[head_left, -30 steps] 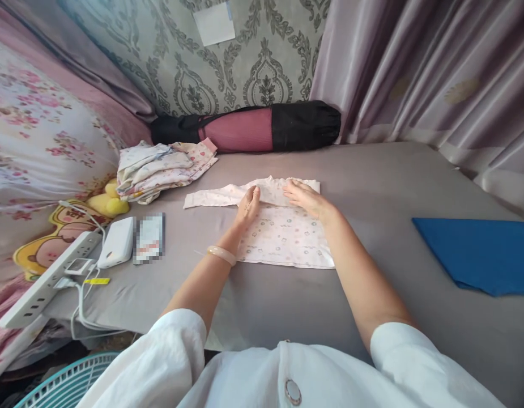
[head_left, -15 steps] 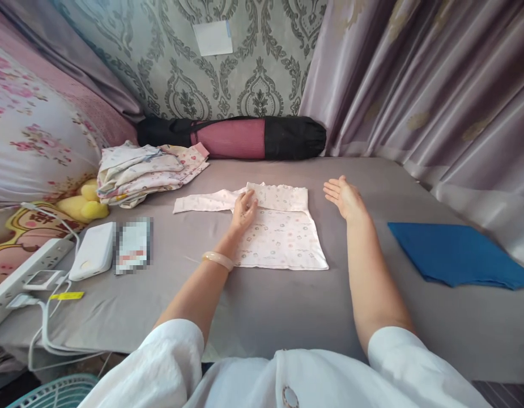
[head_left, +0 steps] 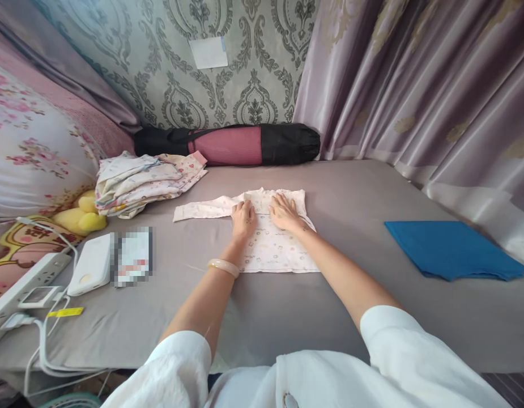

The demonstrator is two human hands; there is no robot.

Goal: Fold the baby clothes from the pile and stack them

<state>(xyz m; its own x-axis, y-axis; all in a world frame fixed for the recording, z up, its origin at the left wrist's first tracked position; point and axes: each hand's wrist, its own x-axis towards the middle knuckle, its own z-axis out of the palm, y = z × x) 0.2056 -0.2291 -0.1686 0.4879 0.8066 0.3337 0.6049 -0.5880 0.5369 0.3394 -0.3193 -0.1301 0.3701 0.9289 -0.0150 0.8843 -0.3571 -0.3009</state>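
Note:
A small pale baby garment (head_left: 274,249) with a faint print lies flat on the grey bed sheet (head_left: 287,317), one sleeve stretched out to the left. My left hand (head_left: 243,218) rests palm down on its upper left part, fingers flat. My right hand (head_left: 284,212) lies flat beside it on the upper middle of the garment, fingers spread. A pale bangle sits on my left wrist. Neither hand holds anything.
A pile of folded baby clothes (head_left: 143,178) lies at the back left, by a rolled mat in a black bag (head_left: 231,144). A blue folded cloth (head_left: 451,249) lies at the right. A power strip (head_left: 24,286), white power bank (head_left: 92,263) and yellow plush toy (head_left: 81,215) lie left.
My right hand, lifted off to the right half a second ago, has come back down onto the garment beside the left hand. The right sleeve now lies folded in.

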